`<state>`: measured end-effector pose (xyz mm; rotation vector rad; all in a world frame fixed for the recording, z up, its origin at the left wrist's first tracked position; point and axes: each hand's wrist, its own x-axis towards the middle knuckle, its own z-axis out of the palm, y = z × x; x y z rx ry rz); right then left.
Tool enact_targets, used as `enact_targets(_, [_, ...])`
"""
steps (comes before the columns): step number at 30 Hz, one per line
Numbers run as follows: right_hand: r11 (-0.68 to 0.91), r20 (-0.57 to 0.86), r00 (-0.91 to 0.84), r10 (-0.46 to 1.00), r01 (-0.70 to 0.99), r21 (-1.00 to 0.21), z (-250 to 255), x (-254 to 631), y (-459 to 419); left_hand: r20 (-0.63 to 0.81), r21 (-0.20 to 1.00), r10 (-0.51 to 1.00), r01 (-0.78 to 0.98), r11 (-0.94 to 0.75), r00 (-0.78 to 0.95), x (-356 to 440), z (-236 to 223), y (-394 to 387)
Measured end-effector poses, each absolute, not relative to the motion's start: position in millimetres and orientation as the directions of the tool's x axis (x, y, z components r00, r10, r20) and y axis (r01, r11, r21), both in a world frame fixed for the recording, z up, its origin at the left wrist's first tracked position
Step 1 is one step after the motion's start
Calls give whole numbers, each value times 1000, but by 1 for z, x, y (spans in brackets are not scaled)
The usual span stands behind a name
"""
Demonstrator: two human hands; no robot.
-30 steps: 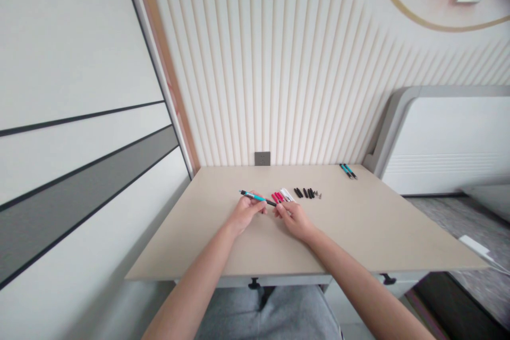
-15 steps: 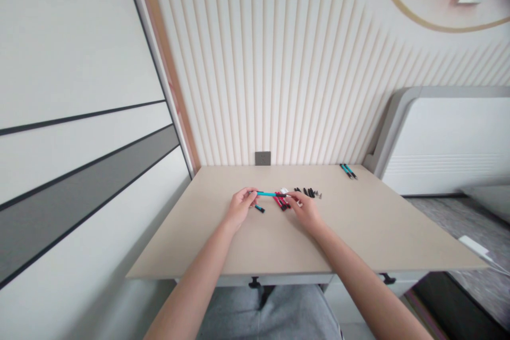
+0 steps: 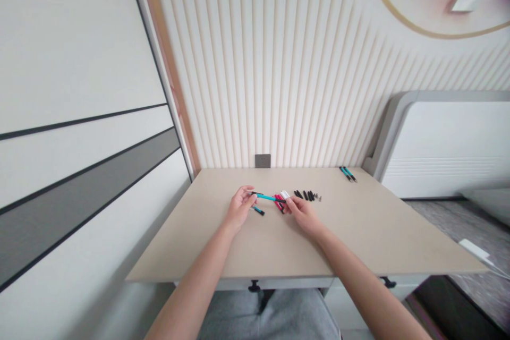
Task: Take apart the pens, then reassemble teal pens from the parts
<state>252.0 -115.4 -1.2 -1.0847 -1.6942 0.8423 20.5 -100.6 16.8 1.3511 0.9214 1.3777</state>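
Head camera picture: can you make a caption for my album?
The left hand and right hand hold a teal pen over a desk.

Vs 1 s ago, the teal pen barrel [image 3: 268, 197] now tilts down to the rt, its end over the red pens [image 3: 279, 203]. A short teal piece [image 3: 258, 211] now lies left of the red pens. L hand [image 3: 240, 208] sits more open; R hand [image 3: 303, 213] is further rt of them.

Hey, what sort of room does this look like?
Probably a home study or bedroom: a beige rectangular desk with black drawer pulls, cream ribbed wall panelling, and a grey square wall plate.
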Motion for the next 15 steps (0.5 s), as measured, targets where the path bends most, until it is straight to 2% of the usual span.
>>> enact_targets(8, [441, 340, -293, 894, 432, -787, -1, 236, -128, 219, 949, 975, -224, -223, -41, 29, 15, -96])
enact_targets(12, [524, 396, -346, 851, 496, -692, 1, 221, -137, 226, 944, 972, -263, -200, 72, 36, 17, -101])
enact_targets(15, [569, 423, -381, 822, 547, -614, 2, 215, -140, 237, 955, 953, -223, -194, 188, 40, 20, -106])
